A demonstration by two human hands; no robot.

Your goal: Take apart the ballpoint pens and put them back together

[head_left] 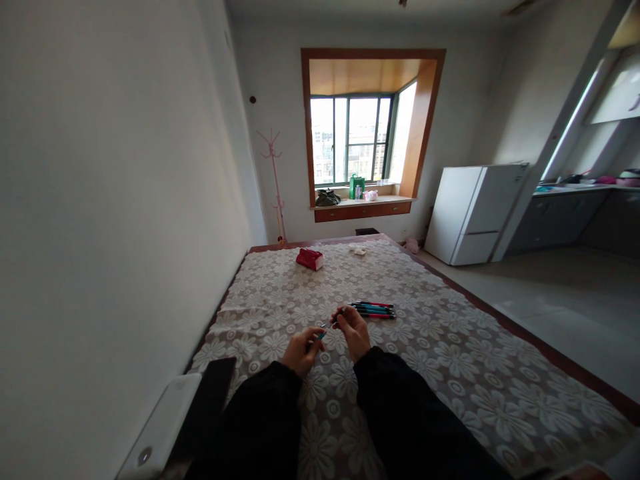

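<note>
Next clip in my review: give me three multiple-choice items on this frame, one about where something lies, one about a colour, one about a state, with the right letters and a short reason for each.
1. Where does the small row of pens lie?
A. On the window sill
B. On the floral bedcover, just beyond the right hand
C. On top of the white fridge

2. What colour is the packet near the far end of the bedcover?
A. Red
B. Yellow
C. Blue

3. How are the two hands engaged?
A. Both lie flat and empty
B. Only one is in view
C. Both pinch a small pen-like item between them

Answers:
1 B, the pens rest on the cover just past the right hand.
2 A, the packet is plainly red.
3 C, the left hand and right hand are closed on a thin item spanning the gap between them.
</note>
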